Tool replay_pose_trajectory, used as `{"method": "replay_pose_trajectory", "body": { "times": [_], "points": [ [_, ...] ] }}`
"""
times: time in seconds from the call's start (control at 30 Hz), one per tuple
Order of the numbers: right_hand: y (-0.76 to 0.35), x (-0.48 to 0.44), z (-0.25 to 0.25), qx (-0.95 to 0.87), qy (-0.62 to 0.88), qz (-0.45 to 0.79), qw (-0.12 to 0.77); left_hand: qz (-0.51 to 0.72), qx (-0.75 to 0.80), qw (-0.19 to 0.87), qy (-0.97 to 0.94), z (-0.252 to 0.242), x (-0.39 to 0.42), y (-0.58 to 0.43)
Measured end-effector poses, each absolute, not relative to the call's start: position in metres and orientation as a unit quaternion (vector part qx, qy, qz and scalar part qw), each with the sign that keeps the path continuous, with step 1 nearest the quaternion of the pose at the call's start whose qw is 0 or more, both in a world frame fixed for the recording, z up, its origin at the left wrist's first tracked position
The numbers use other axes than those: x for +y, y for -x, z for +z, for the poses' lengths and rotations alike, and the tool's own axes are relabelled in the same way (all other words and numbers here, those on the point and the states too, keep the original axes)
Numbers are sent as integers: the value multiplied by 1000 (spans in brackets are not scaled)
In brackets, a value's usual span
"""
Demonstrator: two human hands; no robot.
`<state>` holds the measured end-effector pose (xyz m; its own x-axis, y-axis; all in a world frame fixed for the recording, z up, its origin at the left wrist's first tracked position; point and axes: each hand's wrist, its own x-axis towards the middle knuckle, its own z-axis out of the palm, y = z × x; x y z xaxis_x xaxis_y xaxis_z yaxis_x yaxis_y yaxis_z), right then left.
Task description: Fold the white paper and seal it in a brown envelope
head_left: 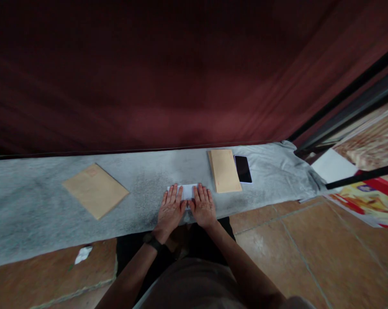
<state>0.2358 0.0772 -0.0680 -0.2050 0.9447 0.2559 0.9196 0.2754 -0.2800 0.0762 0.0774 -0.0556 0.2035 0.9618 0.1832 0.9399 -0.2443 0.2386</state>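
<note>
Head view shows a white oblong paper (187, 192) lying flat beneath both hands (171, 210), palms down, just apart.

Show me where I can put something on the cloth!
The gray cloth is bare left of the lone envelope, between it and the left hand, and right of the phone. It's crowded where that hand and the right hand touch white paper, and at the envelope stack beside the phone.

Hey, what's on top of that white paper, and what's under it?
Your left hand and right hand lie palm-down on the white paper, covering its sides. Grey cloth shows around it; anything hidden directly beneath the paper can't be seen.
</note>
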Motion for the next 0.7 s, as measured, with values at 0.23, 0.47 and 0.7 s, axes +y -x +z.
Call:
{"method": "replay_pose_trajectory", "body": {
  "times": [0.23,0.47,0.7],
  "points": [
    [-222,76,-62,-780,591,58,197,142,602,37,-785,-51,76,-73],
    [-231,71,-69,-787,585,39,190,154,597,28,-787,-56,68,-60],
    [-235,69,-68,-787,589,29,182,235,639,76,-728,-60,55,-45]
  ]
}}
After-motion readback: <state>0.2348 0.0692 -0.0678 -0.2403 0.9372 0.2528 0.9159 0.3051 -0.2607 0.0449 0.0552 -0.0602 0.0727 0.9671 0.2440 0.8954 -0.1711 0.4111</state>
